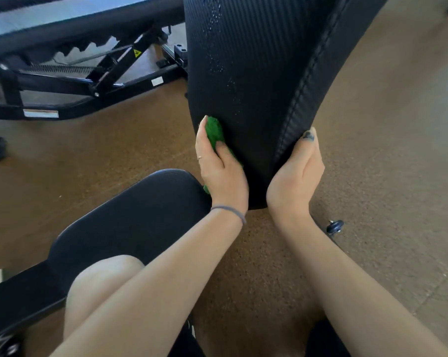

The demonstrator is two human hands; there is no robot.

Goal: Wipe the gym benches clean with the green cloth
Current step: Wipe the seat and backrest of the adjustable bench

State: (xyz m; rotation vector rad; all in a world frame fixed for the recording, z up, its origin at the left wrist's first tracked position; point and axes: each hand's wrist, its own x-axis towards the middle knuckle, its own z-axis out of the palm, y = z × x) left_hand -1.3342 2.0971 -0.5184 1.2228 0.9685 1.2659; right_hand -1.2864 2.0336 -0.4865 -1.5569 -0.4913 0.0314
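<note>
While left hand (pixel 219 166) fingers pinch the green cloth (pixel 213 131) against the bench (pixel 256 73) pad, right hand (pixel 297 173) gripping its edge, sweep up through the droplets (pixel 216 34) with firm overlapping strokes.

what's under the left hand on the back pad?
The green cloth, held by the left hand against the left edge of the black back pad. Its tip shows above the fingers and a scrap below the palm; the middle is covered.
</note>
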